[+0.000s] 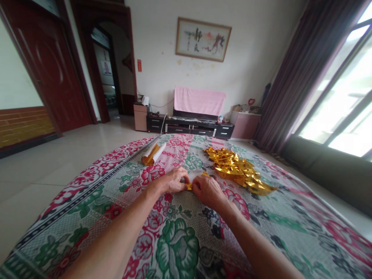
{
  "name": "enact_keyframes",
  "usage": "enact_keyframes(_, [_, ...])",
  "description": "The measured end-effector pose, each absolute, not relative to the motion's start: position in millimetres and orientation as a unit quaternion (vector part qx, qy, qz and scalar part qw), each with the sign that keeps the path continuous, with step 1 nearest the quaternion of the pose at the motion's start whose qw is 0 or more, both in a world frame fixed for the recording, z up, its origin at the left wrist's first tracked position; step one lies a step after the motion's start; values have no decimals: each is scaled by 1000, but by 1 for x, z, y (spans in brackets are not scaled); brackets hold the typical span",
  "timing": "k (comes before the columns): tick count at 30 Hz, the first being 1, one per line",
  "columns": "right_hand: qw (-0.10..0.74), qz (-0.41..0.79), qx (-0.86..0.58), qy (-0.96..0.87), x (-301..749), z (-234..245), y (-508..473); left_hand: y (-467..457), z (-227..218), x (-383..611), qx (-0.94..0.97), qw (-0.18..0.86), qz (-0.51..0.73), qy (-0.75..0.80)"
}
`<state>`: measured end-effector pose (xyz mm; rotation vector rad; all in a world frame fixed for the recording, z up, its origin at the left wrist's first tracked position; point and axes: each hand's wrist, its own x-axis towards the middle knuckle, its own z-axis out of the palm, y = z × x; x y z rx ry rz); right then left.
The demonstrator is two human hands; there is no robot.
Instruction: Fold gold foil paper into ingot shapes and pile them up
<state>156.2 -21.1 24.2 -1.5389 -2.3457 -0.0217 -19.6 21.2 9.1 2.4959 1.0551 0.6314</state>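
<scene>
Near the middle of the table, my left hand (pixel 176 180) and my right hand (pixel 207 187) are close together, both closed on one small piece of gold foil paper (pixel 189 186). Most of that sheet is hidden by my fingers; a bit shows between them and another bit past my right knuckles. Beyond my right hand lies a pile of folded gold paper boats (pixel 236 168), shiny and pointed at the ends. Farther off to the left rests a curled stack of gold-and-white paper sheets (pixel 154 154), apart from my hands.
A floral cloth (pixel 177 244) in red, green and white covers the round table. Past its far edge stands a low black TV cabinet (pixel 200 130) with a pink cloth (pixel 200 100) draped over a screen. A curtain (pixel 279 85) and window are at the right.
</scene>
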Motion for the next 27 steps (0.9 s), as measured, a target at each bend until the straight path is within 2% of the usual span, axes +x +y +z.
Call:
enact_keyframes(15, [177,-25,-535,-826,158,16,-18,18,15,-19,878,203,218,375])
enact_keyframes(27, [176,-9,-530,-830,160,22,-20,16,13,-17,874,179,217,397])
